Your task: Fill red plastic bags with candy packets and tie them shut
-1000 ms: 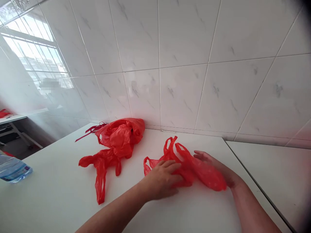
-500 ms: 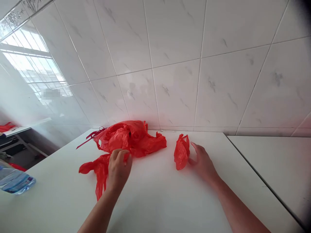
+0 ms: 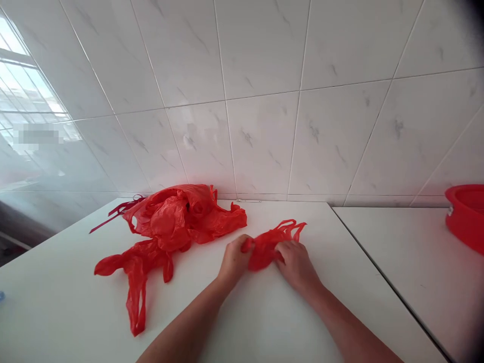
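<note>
A small red plastic bag lies crumpled between my hands on the white table, its loop handles pointing up and to the right. My left hand is closed on its left edge. Fingers of my right hand pinch the bag's right side. To the left sprawls a loose red plastic bag with long handles. It touches a larger heap of red plastic bags near the wall.
Dark red strings trail from the heap's left end. A white tiled wall rises behind the white table. Across a seam, a red basin stands on the adjoining surface at far right.
My left hand has moved right from the loose bag to the small bag. My right hand has gone from beside that bag to gripping it. The view has turned right, bringing in the basin.
</note>
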Available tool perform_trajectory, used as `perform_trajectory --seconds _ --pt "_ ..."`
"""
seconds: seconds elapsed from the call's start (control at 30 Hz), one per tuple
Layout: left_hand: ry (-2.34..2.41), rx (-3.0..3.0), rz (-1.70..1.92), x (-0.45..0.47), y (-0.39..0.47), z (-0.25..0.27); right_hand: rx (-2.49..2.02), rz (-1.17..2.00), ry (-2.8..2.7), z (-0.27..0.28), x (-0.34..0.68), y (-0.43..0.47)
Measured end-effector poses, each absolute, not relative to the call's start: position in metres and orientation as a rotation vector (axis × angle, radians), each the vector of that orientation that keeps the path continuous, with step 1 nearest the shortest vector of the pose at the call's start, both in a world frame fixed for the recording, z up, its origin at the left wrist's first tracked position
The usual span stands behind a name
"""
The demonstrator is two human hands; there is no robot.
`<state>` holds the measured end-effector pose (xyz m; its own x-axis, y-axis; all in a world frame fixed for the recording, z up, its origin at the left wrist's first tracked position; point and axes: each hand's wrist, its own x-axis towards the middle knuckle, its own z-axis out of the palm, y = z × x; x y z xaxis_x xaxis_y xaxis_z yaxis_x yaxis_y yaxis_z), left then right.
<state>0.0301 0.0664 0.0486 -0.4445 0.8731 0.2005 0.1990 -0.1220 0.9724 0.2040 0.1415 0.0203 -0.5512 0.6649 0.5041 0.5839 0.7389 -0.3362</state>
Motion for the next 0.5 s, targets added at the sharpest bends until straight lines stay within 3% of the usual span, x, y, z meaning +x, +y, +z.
perform_trajectory --seconds 0.33,0.5 --pt "1.346 0.59 1.919 -0.035 0.062 0.044 -1.393 -0.012 -1.886 0.032 0.3 0.18" --pt "1.265 0.651 1.628 -0.012 0.056 0.055 -1.195 -0.186 -2.077 0.033 0.266 0.155"
